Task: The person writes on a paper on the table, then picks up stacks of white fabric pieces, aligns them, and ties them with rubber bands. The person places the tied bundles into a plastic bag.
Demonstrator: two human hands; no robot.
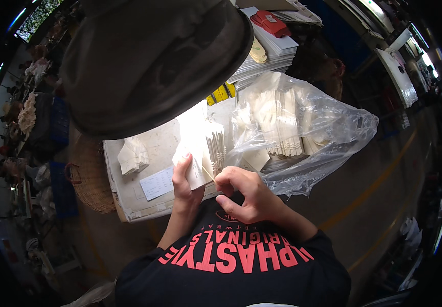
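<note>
My left hand (183,176) is closed around the lower left edge of a bundle of flat cream-coloured cut pieces (198,174), its thumb on the front face. Pencil-like marks show on that face, and strong light washes out the bundle's upper part. My right hand (245,190) is at the bundle's lower right corner, fingers curled. A thin pale strip (208,174), perhaps a band, runs from the bundle to its bent index finger. Behind the held bundle, more pieces (216,146) stand in layers. A smaller stack of cream pieces (134,156) lies to the left.
A dark lamp shade (154,66) hangs over the worktable (129,204). On the right sits a clear plastic bag (328,128) of cream pieces. A written paper slip (158,184) lies near my left hand. White sheets (272,56) are piled behind; a wicker basket (93,179) stands left.
</note>
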